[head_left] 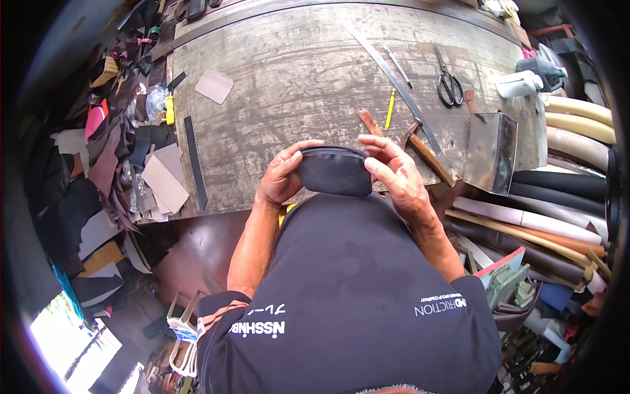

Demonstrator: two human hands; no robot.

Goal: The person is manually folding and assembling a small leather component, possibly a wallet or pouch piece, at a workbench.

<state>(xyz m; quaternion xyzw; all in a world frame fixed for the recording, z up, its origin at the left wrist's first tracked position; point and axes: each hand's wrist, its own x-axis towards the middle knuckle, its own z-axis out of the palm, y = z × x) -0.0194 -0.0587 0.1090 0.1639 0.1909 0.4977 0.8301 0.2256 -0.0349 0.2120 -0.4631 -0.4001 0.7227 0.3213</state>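
A small black leather pouch [335, 174] with rounded ends is held up at the near edge of the workbench, in front of my chest. What looks like a zipper runs along its top edge. My left hand [282, 172] grips the left end, thumb on the front face and fingers behind. At the other end, my right hand [399, 174] has its thumb pressed on the pouch's upper right corner; its fingers are raised and partly spread behind. Just beyond the right hand lies a hammer [430, 154] with a wooden handle.
On the scratched wooden workbench [275, 85] lie a metal ruler [387, 75], scissors [449, 85], a yellow pencil-like tool [390, 108] and a dark strip [195, 161]. Leather scraps [105, 157] crowd the left side. A metal box [489, 154] and material rolls [577, 138] stand right.
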